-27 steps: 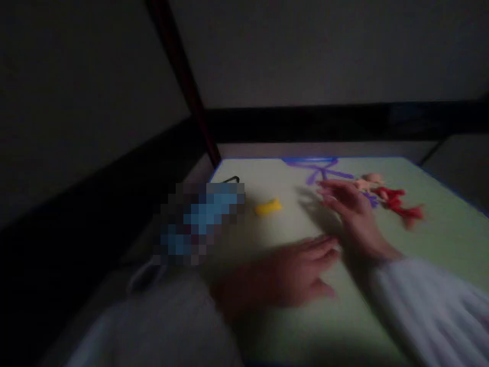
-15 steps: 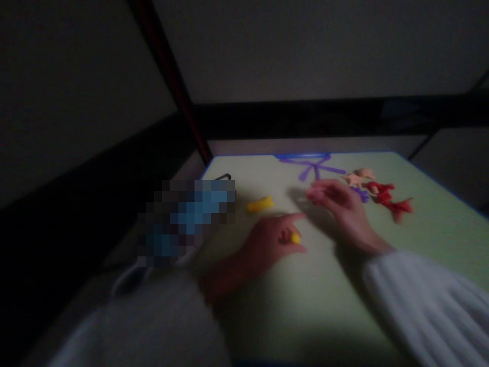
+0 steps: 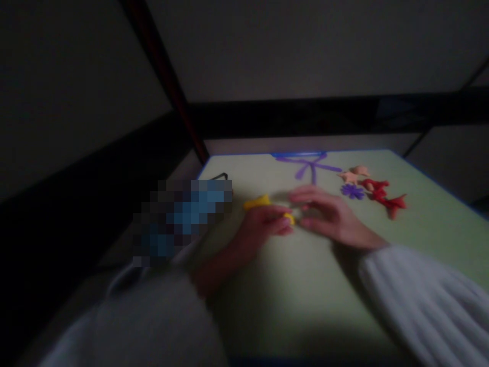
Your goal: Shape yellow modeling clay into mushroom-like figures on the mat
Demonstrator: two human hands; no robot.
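The scene is dim and blurred. My left hand pinches a small yellow piece above a pale green board. My right hand is right beside it, fingertips curled in and meeting the same piece. A larger yellow lump lies on the board just behind my left hand. Both arms wear white sleeves.
At the board's far edge lies a purple stick shape. To its right sit a purple flower, a peach piece and red pieces. A blue object sits off the board's left side. A dark red pole rises behind.
My left hand picked up a small yellow piece and rose toward the board's middle. My right hand drew back from the purple and red shapes and came to meet it.
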